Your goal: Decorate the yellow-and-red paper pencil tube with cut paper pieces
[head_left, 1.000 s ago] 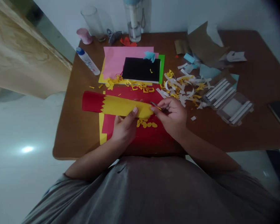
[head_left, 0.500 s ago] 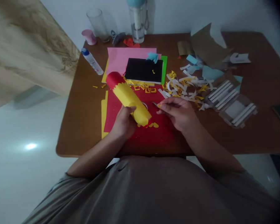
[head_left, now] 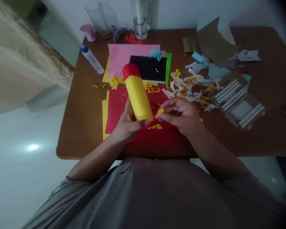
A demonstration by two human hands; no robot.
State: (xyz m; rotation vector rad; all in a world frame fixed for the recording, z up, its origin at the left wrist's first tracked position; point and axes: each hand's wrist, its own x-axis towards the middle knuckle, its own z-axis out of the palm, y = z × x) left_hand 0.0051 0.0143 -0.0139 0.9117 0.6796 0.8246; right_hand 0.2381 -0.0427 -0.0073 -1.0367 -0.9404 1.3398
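My left hand (head_left: 126, 125) grips the lower part of a rolled paper tube (head_left: 137, 92), which is yellow with a red end cut in a zigzag edge. The tube tilts up and away from me above a red paper sheet (head_left: 116, 111). My right hand (head_left: 181, 116) is close beside the tube. Its fingers pinch a small metal-tipped cutting tool (head_left: 158, 104), and a small yellow paper piece (head_left: 160, 111) sits at the fingertips. Yellow paper cut-outs (head_left: 154, 126) lie on the red sheet just below the tube.
On the brown table (head_left: 81, 127), a glue bottle (head_left: 91, 59) lies at back left. Pink and black paper sheets (head_left: 147, 68) are stacked behind the tube. White and yellow paper scraps (head_left: 190, 89) and a clear plastic box (head_left: 244, 111) lie to the right. A drinking glass (head_left: 97, 16) stands at the back.
The tube has swung from lying sideways to pointing up and away from me, turning in my left hand. My right hand has stayed close to the tube's lower end.
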